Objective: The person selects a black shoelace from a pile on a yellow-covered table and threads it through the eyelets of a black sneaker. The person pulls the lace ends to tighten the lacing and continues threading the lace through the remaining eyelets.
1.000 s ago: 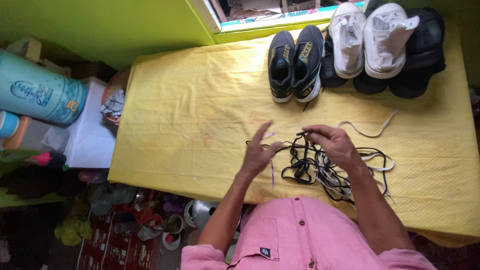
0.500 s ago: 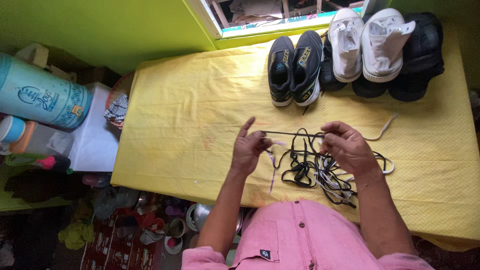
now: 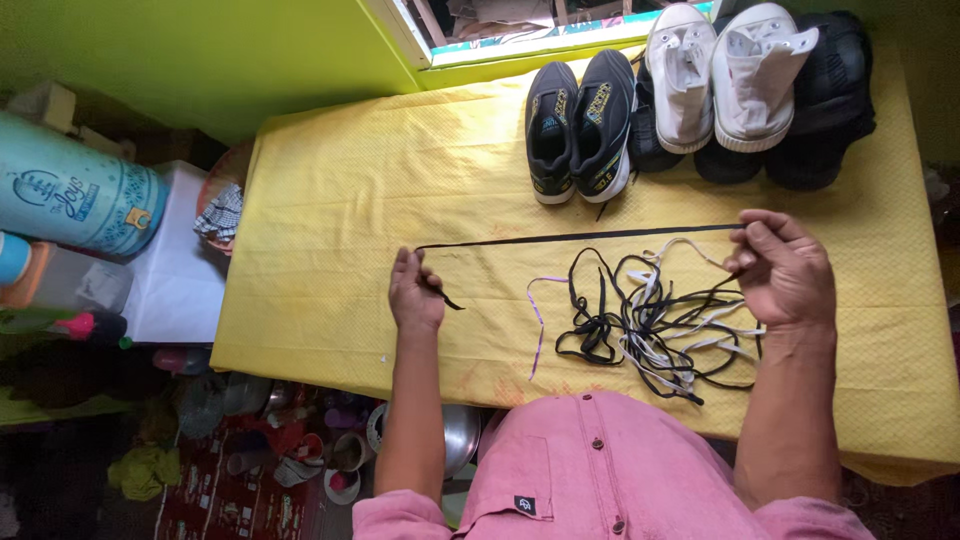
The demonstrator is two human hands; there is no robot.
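Shoes (image 3: 690, 95) behind tangled laces (image 3: 650, 320) on table (image 3: 340, 200).

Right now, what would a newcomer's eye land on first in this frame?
A black shoelace pulled taut between the left hand and right hand, above a bright yellow tablecloth. Beneath it lies a tangle of black and white laces; along the far edge stand black sneakers and white sneakers.

Black running shoes (image 3: 577, 130) and white canvas sneakers (image 3: 722, 75) lined the far edge of a yellow tablecloth (image 3: 340, 215) — a turquoise cylindrical container (image 3: 75, 195) stood off left.
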